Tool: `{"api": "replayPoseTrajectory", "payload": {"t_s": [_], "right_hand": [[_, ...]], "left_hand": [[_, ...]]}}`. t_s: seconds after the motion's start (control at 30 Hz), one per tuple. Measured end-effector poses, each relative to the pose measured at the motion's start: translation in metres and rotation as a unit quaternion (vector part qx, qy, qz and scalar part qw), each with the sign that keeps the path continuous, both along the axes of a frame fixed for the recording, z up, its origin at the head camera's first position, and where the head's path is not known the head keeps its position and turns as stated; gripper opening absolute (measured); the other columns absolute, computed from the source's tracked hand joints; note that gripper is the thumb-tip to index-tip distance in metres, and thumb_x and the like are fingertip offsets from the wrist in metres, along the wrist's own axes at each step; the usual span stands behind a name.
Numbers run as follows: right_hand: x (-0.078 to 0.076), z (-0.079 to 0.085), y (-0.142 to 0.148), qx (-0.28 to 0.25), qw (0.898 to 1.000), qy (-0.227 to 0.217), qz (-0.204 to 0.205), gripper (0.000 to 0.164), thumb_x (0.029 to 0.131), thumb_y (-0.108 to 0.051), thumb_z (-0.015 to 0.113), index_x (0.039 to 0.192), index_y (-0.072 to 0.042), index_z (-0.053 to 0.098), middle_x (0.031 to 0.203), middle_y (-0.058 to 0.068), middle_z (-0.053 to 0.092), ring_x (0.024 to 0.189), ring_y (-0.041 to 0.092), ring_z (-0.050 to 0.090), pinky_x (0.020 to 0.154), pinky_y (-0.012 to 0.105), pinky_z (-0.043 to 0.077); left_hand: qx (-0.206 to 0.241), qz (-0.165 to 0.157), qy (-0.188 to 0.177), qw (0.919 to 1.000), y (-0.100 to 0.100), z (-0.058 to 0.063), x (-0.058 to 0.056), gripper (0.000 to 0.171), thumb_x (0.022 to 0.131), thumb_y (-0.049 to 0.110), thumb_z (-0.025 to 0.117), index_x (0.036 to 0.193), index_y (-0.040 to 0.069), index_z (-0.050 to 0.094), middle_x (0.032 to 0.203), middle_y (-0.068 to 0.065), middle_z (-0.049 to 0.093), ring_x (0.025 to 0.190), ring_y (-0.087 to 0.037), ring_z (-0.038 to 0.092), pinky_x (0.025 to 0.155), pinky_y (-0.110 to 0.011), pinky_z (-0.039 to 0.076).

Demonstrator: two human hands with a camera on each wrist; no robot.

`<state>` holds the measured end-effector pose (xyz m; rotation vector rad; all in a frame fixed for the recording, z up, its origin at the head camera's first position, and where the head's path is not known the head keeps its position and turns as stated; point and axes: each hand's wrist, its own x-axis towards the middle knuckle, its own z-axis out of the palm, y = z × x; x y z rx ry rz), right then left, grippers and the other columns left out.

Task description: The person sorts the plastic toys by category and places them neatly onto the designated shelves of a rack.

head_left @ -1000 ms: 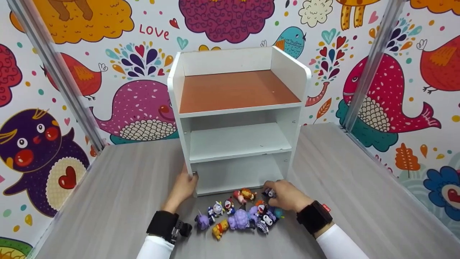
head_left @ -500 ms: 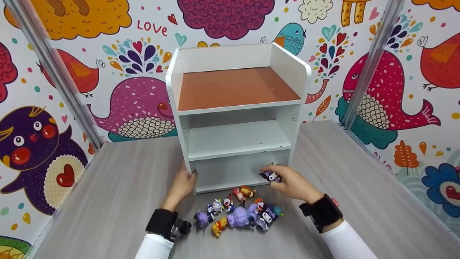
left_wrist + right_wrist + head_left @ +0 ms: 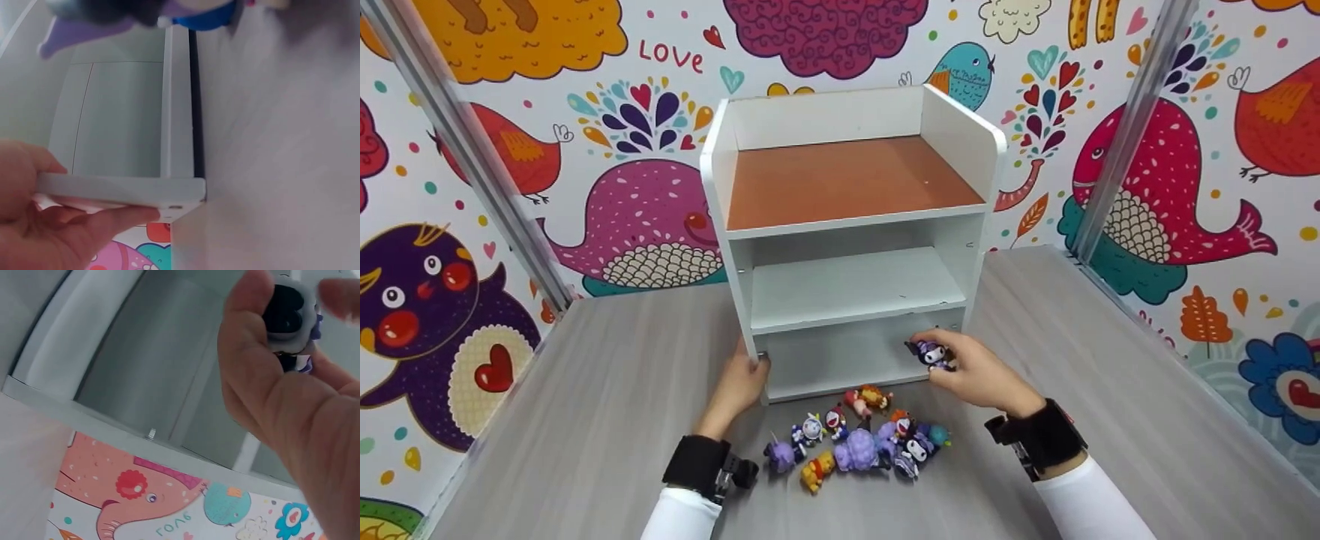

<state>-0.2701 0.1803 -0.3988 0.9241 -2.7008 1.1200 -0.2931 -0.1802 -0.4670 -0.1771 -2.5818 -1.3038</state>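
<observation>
A purple, black and white toy figurine (image 3: 932, 354) is pinched between the thumb and fingers of my right hand (image 3: 986, 375), in front of the lowest compartment's right side. The right wrist view shows the figurine (image 3: 289, 318) from close by, partly covered by the hand. My left hand (image 3: 739, 388) grips the lower left side panel of the white shelf unit (image 3: 861, 321). In the left wrist view, thumb and fingers lie on opposite faces of that panel (image 3: 124, 190). Several more figurines, among them a large purple one (image 3: 861, 451) and a yellow bear (image 3: 817, 471), lie before the unit.
The shelf unit has a brown top board (image 3: 847, 180) with raised walls and two white compartments below. It stands on a grey wood-grain table (image 3: 607, 420). Walls with printed animals and metal corner posts (image 3: 1132, 135) enclose the back and sides.
My right hand has lifted the figurine from beside the others, up to the front of the lowest compartment. My left hand keeps its grip on the side panel.
</observation>
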Motion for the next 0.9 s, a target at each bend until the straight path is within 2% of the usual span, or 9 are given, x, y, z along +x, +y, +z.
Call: {"api": "replayPoseTrajectory", "payload": {"t_s": [0.07, 0.13, 0.3, 0.4, 0.5, 0.57, 0.67, 0.73, 0.9], "right_hand": [[0.002, 0.004, 0.003, -0.001, 1.0, 0.003, 0.001, 0.052, 0.085, 0.001, 0.06, 0.137, -0.005, 0.058, 0.135, 0.012, 0.063, 0.114, 0.023, 0.058, 0.095, 0.038, 0.05], [0.004, 0.008, 0.006, -0.004, 1.0, 0.004, 0.004, 0.054, 0.088, 0.0, 0.062, 0.141, -0.005, 0.055, 0.139, 0.013, 0.06, 0.117, 0.023, 0.058, 0.096, 0.041, 0.051], [0.011, 0.027, 0.01, -0.045, 0.998, -0.003, 0.032, 0.057, 0.093, -0.004, 0.066, 0.147, -0.005, 0.046, 0.138, 0.017, 0.057, 0.094, 0.015, 0.058, 0.079, 0.026, 0.054], [0.011, 0.045, 0.01, -0.102, 0.993, 0.024, 0.048, 0.056, 0.09, 0.004, 0.067, 0.142, 0.001, 0.048, 0.129, 0.022, 0.058, 0.09, 0.013, 0.06, 0.076, 0.023, 0.056], [0.009, 0.066, 0.008, -0.149, 0.986, 0.062, 0.033, 0.053, 0.086, 0.011, 0.067, 0.137, 0.005, 0.051, 0.123, 0.022, 0.06, 0.094, 0.013, 0.061, 0.079, 0.021, 0.056], [0.006, 0.079, 0.006, -0.168, 0.983, 0.075, 0.016, 0.053, 0.086, 0.014, 0.066, 0.136, 0.006, 0.052, 0.125, 0.021, 0.059, 0.096, 0.012, 0.062, 0.083, 0.019, 0.055], [0.003, 0.097, 0.004, -0.173, 0.982, 0.076, -0.004, 0.052, 0.088, 0.013, 0.064, 0.137, 0.006, 0.05, 0.128, 0.019, 0.057, 0.097, 0.011, 0.062, 0.084, 0.016, 0.053], [0.001, 0.108, 0.003, -0.175, 0.981, 0.078, -0.011, 0.052, 0.089, 0.013, 0.063, 0.139, 0.005, 0.049, 0.131, 0.018, 0.056, 0.1, 0.011, 0.061, 0.087, 0.015, 0.052], [-0.01, 0.137, -0.002, -0.203, 0.974, 0.099, -0.032, 0.052, 0.091, 0.013, 0.06, 0.14, 0.003, 0.048, 0.134, 0.015, 0.054, 0.11, 0.02, 0.062, 0.091, 0.018, 0.053]], "left_hand": [[0.0, 0.0, -0.001, 1.0, 0.0, 0.0, 0.0, 0.055, 0.094, 0.005, 0.051, 0.141, -0.018, 0.033, 0.051, 0.009, 0.041, 0.042, -0.005, 0.035, 0.041, -0.022, 0.03], [0.002, 0.0, -0.001, 1.0, 0.0, 0.0, 0.001, 0.054, 0.095, 0.005, 0.051, 0.141, -0.018, 0.033, 0.052, 0.008, 0.042, 0.043, -0.005, 0.036, 0.042, -0.022, 0.03], [0.001, 0.001, -0.003, 1.0, 0.0, -0.001, 0.0, 0.055, 0.095, 0.003, 0.051, 0.143, -0.016, 0.03, 0.055, 0.007, 0.044, 0.044, -0.007, 0.038, 0.042, -0.023, 0.033], [-0.001, -0.002, 0.003, 1.0, 0.0, 0.001, -0.002, 0.06, 0.095, 0.004, 0.051, 0.146, -0.017, 0.026, 0.054, 0.008, 0.043, 0.043, -0.007, 0.037, 0.041, -0.022, 0.032], [0.0, -0.003, 0.014, 0.9999, 0.001, 0.002, -0.003, 0.062, 0.094, 0.004, 0.051, 0.146, -0.018, 0.026, 0.054, 0.007, 0.042, 0.044, -0.006, 0.036, 0.042, -0.022, 0.032], [-0.003, 0.0, 0.019, 0.9998, 0.001, 0.002, -0.004, 0.061, 0.094, 0.004, 0.051, 0.145, -0.019, 0.027, 0.055, 0.004, 0.046, 0.045, -0.007, 0.037, 0.043, -0.022, 0.032], [-0.016, 0.001, 0.014, 0.9998, 0.001, 0.0, -0.003, 0.057, 0.094, 0.003, 0.051, 0.142, -0.02, 0.031, 0.058, -0.004, 0.056, 0.046, -0.007, 0.041, 0.044, -0.023, 0.035], [-0.019, -0.001, 0.008, 0.9998, 0.001, 0.0, -0.002, 0.057, 0.094, 0.003, 0.05, 0.143, -0.019, 0.031, 0.059, -0.006, 0.058, 0.047, -0.008, 0.041, 0.044, -0.024, 0.036], [-0.014, 0.002, 0.007, 0.9999, 0.0, 0.0, -0.001, 0.056, 0.095, 0.003, 0.05, 0.144, -0.016, 0.031, 0.056, 0.002, 0.048, 0.045, -0.008, 0.04, 0.043, -0.025, 0.036]]}}
